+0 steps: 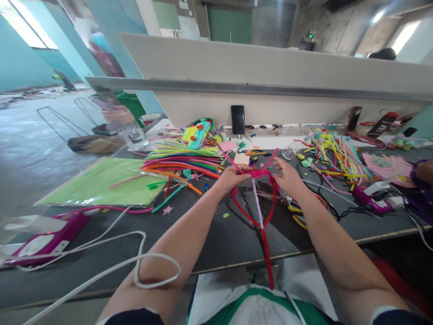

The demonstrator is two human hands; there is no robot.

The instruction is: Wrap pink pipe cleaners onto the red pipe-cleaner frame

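In front of me is a shape made of fuzzy pipe cleaners [259,173], with a pink band on top and two pink ends sticking up. Red loops [274,203] hang below it, and a lilac-wrapped stem [256,198] turns red lower down, reaching toward my lap. My left hand [233,177] pinches the left end of the pink band between thumb and fingers. At the band's right end, my right hand [287,176] grips near the red loop with curled fingers, partly hidden. Scissors [282,199] lie behind the red loop, close to my right wrist.
Bundled pipe cleaners [182,160] lie beside a green sheet [101,183] on the left. A phone [237,119] leans against the partition [203,106]. White cable [157,257] crosses my left forearm. Purple power strips [372,201] and more loose pipe cleaners [338,155] are right.
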